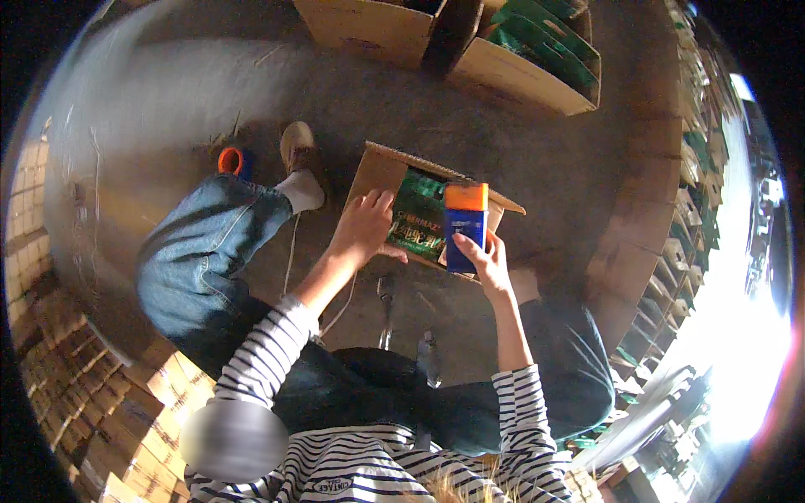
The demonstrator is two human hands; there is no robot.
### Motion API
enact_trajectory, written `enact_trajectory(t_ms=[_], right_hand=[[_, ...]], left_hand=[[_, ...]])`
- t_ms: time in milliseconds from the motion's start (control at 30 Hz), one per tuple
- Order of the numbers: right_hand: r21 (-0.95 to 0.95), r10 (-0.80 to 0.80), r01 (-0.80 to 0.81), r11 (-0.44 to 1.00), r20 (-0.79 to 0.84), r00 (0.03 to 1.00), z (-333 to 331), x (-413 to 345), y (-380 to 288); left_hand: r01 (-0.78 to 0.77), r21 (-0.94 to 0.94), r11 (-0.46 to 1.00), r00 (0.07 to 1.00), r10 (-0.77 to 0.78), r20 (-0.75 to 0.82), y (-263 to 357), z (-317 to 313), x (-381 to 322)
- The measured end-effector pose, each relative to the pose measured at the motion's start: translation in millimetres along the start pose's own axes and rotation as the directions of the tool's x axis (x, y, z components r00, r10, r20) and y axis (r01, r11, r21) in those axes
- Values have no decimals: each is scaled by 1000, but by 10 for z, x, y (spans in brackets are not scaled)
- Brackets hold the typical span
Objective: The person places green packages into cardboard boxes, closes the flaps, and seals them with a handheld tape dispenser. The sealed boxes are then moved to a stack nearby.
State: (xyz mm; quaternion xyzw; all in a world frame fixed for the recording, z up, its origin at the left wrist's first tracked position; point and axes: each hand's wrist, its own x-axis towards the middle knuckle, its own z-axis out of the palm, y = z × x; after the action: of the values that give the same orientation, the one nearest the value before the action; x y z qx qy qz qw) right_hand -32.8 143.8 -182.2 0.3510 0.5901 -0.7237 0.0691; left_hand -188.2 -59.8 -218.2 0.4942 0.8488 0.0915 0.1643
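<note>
A small cardboard carton (377,170) sits on the floor before me, its top open. Inside lies a green printed package (418,217) that bears writing. My left hand (365,229) grips the carton's near left corner, fingers over the top and thumb along the near side. In my right hand (490,261) is a blue block-shaped device (465,236) with an orange end, held upright over the right part of the package. My thumb presses on its face, and the other fingers are partly hidden behind it. The carton's right side is partly covered by the device.
Two larger cartons (371,28) (528,75) stand beyond, the right one holding green packages (541,31). An orange ring-shaped object (231,161) lies by my left knee. Stacked cartons (113,402) line the left rear, and rows of open cartons (685,232) the right. A plastic bottle (428,358) lies between my legs.
</note>
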Motion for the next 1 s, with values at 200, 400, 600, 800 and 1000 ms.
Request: enact_trajectory(t_ms=[200, 400, 600, 800, 1000], right_hand=[[237, -345, 339, 910, -17, 939, -13, -245, -726], [99, -177, 212, 972, -282, 943, -262, 274, -831], [91, 44, -42, 995, -16, 999, -352, 104, 123], [-20, 155, -154, 988, 191, 969, -80, 55, -410], [-309, 290, -172, 935, 391, 873, -46, 463, -447]], left_hand=[[134, -40, 990, 861, -136, -490, -248, 750, 258], [-40, 85, 996, 731, 87, -677, -81, 604, 206], [71, -59, 996, 895, -89, -438, -134, 422, 310], [79, -113, 990, 889, -121, -443, -173, 432, 267], [150, -732, 665, 649, -624, -434, 40, 474, 278]])
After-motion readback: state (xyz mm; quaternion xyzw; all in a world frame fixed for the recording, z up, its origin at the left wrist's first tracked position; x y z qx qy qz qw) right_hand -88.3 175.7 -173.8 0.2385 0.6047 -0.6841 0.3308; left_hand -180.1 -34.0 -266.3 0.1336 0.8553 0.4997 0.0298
